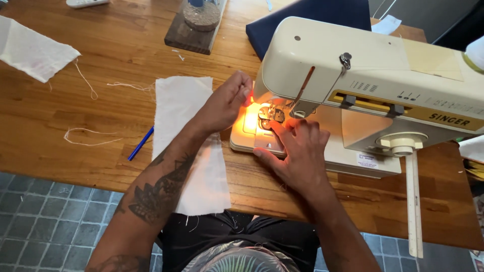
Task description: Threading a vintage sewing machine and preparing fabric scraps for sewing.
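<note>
Cream sewing machine (363,85) stands on the wooden desk (75,136); two hands, left (227,103) and right (297,153), rest open-fingered at its one lit presser foot (269,115), gripping nothing. Two white cloths: one (189,146) under the left arm, one (33,50) far left. One blue pen (140,143)

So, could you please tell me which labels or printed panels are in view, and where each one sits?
Name strip: long yellow band across the sewing machine front.
Sticker: small white rectangle on the machine's base, right of the right hand.
</note>
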